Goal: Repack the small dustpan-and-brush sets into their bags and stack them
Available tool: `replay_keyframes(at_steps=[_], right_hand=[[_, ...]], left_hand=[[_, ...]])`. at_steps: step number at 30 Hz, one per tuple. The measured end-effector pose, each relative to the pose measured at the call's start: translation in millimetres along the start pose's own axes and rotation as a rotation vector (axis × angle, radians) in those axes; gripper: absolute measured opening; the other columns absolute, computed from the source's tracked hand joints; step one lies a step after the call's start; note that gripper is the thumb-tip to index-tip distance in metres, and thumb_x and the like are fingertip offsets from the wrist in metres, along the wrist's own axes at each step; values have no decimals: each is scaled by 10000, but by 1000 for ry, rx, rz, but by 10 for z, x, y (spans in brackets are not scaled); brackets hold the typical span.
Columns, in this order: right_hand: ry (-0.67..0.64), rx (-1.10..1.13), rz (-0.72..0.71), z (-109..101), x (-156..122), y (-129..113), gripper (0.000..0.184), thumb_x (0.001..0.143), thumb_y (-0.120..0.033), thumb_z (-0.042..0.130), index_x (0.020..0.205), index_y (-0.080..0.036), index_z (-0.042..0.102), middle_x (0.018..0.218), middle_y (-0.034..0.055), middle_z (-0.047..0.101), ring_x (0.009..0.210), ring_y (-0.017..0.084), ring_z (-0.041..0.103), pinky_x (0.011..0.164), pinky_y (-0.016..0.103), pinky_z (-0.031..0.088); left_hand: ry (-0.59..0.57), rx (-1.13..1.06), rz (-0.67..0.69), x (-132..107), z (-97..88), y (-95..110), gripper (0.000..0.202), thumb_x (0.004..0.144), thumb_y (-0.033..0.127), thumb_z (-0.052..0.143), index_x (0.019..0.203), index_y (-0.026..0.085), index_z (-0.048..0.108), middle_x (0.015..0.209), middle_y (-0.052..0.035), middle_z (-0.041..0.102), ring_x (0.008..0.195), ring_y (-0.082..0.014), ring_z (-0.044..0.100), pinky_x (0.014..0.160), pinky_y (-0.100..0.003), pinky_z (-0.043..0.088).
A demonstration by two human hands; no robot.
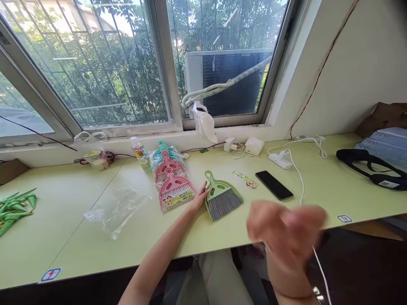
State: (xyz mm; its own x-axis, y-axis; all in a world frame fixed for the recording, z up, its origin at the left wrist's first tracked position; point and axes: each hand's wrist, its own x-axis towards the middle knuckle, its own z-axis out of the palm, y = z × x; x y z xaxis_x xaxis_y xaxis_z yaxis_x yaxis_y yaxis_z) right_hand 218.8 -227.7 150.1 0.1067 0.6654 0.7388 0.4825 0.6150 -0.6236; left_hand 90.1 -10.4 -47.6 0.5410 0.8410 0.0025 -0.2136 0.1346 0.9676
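Note:
A green mini dustpan [238,192] with a grey-bristled brush [225,204] nested in it lies on the pale green table. My left hand [201,196] grips its left edge near the handle, with some fingers hidden. Raised over the table's front edge, my right hand [286,226] is smeared by motion, so its fingers cannot be read. Left of the green set are several wrapped dustpan sets, with a pink one [174,184] in front and a teal one [163,146] at the back. A printed label strip [244,179] lies to the right, beside a black phone [274,185].
A clear plastic bag [119,207] lies to the left, and a drink bottle [140,153] stands behind it. Green pointed objects [15,209] are at far left. A power strip [280,160], white cable [300,180] and black headset [372,169] occupy the right side.

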Motion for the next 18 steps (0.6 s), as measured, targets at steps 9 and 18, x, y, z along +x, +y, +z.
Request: replay_keyframes(at_steps=[9, 18], right_hand=[[-299, -848, 346, 643, 46, 1694, 222, 911, -332, 483, 977, -188, 639, 1008, 110, 610, 1008, 238, 558, 847, 349, 447], [-406, -783, 475, 911, 254, 1911, 235, 828, -373, 554, 903, -170, 644, 1010, 109, 616, 882, 201, 592, 765, 284, 436]], left_hand=[[16, 139, 234, -57, 172, 134, 608, 836, 473, 554, 1383, 229, 448, 1483, -39, 380, 1395, -248, 295, 1171, -402, 221], [47, 402, 308, -65, 145, 152, 600, 924, 514, 360, 1438, 204, 343, 1526, -41, 300, 1416, -192, 245, 1181, -338, 172]])
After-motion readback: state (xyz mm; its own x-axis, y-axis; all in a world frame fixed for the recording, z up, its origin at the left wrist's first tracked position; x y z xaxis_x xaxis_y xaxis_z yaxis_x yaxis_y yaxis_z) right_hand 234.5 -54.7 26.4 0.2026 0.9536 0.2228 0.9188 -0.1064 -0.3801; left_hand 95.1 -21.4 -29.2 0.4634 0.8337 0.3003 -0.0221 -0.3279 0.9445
